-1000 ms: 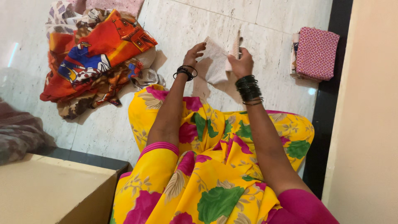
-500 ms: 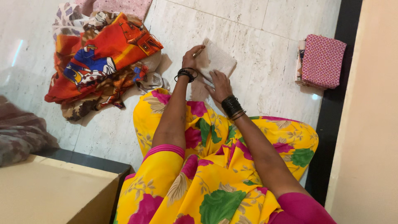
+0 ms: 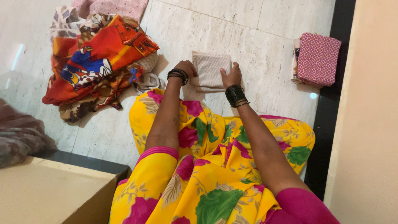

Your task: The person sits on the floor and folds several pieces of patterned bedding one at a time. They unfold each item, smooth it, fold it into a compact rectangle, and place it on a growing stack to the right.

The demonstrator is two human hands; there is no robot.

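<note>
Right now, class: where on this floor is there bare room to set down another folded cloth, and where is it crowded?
Bare tile lies between the beige folded cloth and the pink folded stack, and beyond the cloth. The left is crowded by the heap of colourful cloths. The left hand and right hand flank the beige cloth.

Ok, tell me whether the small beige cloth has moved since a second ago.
Yes. The beige cloth was held up in the air; now it lies flat on the floor, nearer the orange cloth pile, pinned between left hand and right hand.

Bare floor (image 3: 257, 62) lies open between cloth heap (image 3: 97, 62) and folded stack (image 3: 317, 58) — passable.
</note>
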